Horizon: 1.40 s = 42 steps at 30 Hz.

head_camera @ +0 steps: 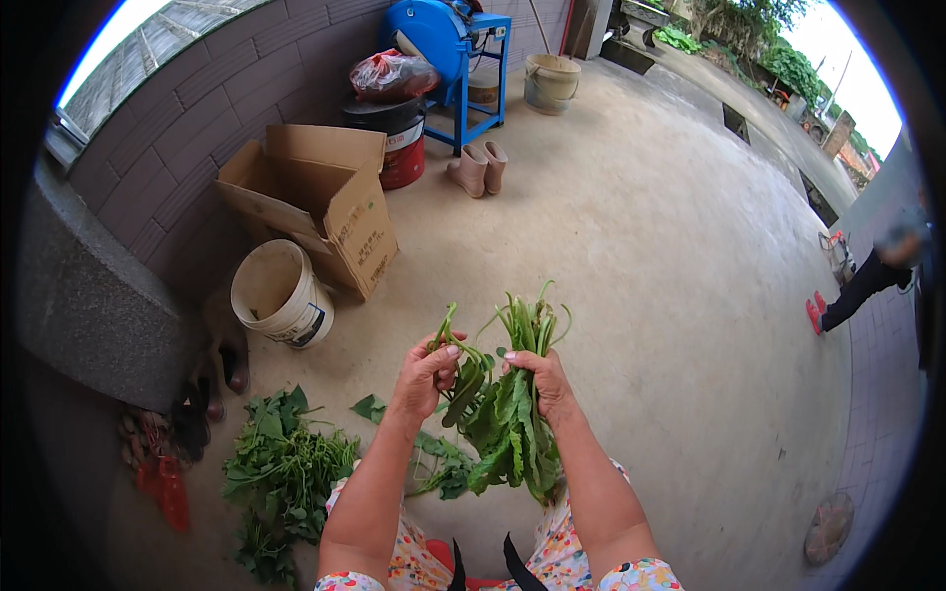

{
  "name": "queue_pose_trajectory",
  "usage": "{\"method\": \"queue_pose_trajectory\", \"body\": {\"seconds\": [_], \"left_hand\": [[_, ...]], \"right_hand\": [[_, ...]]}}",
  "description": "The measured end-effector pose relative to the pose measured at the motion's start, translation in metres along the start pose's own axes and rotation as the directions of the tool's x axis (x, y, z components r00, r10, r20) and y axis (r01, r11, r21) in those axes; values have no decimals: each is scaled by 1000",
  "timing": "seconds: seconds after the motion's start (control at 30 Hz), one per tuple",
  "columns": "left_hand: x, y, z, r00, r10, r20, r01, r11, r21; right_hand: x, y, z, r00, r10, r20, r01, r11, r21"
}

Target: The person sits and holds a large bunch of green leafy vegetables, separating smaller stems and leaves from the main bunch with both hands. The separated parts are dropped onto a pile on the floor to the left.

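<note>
My right hand (545,378) grips a bunch of leafy greens (516,436) around its pale stems, which point away from me while the broad leaves hang down toward my knees. Just left of it, my left hand (426,373) pinches a few thin green stems (447,336) between thumb and fingers. Leaves from those stems touch the bunch, so where one ends is hard to tell. A large heap of leafy vines (288,458) lies on the concrete floor to my left. Some loose leafy sprigs (443,462) rest on the floor between my forearms.
An off-white bucket (318,318) and an open cardboard box (369,244) stand ahead on the left. Beyond are pink rubber boots (469,173), a red-and-black bucket (403,159) and a blue machine (425,55). Shoes (234,362) line the left wall. A person (865,284) is at far right.
</note>
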<state>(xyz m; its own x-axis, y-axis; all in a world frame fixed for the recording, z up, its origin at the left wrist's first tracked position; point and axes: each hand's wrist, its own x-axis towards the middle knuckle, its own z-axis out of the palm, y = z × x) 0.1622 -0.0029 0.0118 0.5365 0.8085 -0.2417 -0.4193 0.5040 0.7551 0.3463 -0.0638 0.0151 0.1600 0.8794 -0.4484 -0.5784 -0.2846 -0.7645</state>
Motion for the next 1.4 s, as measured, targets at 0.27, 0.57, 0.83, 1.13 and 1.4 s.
{"method": "queue_pose_trajectory", "body": {"seconds": [0.27, 0.57, 0.83, 1.13, 1.4], "left_hand": [[1, -1, 8, 992, 15, -128, -18, 1000, -20], [-2, -11, 24, 961, 108, -254, -82, 991, 111], [6, -18, 8, 961, 204, -186, -226, 969, -103], [5, 5, 0, 986, 165, -34, -168, 937, -306], [3, 23, 0, 963, 107, -246, -63, 982, 180]], "right_hand": [[-5, -1, 4, 998, -27, 58, 29, 999, -27], [-3, 13, 10, 995, -85, 53, 92, 987, -133], [-5, 9, 15, 997, -41, 66, 49, 991, -124], [-3, 2, -3, 979, -11, 203, -1, 998, 60], [4, 6, -21, 945, -19, 326, -77, 957, 278]]}}
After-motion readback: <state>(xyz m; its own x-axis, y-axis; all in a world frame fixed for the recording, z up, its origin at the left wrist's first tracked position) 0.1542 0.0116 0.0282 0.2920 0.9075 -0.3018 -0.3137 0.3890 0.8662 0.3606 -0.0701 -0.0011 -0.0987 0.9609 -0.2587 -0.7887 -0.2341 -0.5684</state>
